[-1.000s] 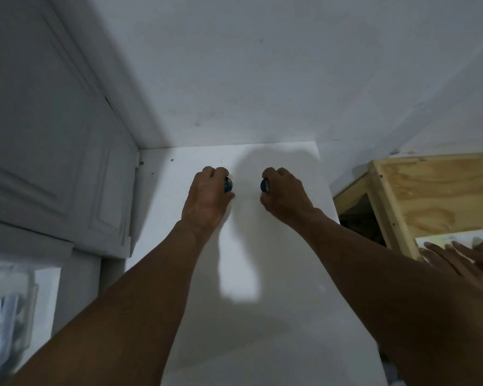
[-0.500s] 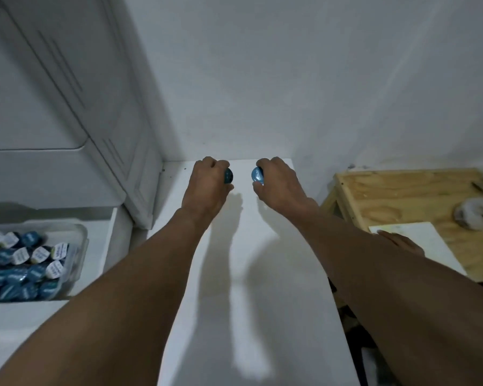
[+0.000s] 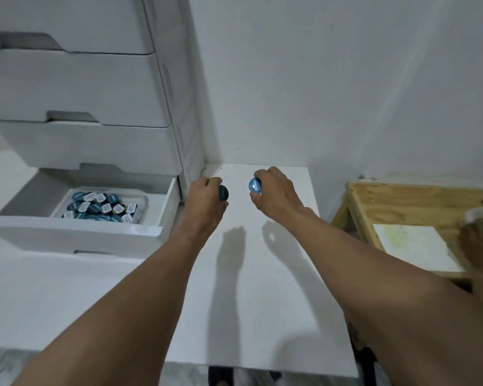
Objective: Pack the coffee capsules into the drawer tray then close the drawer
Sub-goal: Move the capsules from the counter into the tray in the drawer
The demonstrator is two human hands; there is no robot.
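The left hand is curling its fingers around a dark capsule, and the right hand is pinching a blue capsule; both are hovering over the white table. The open drawer is waiting at the left, its tray already holding many capsules. The tray is probably getting crowded, so a dropped capsule may be rolling out into the drawer. Compared with half a second ago, the drawer is showing more fully and the hands are standing further apart
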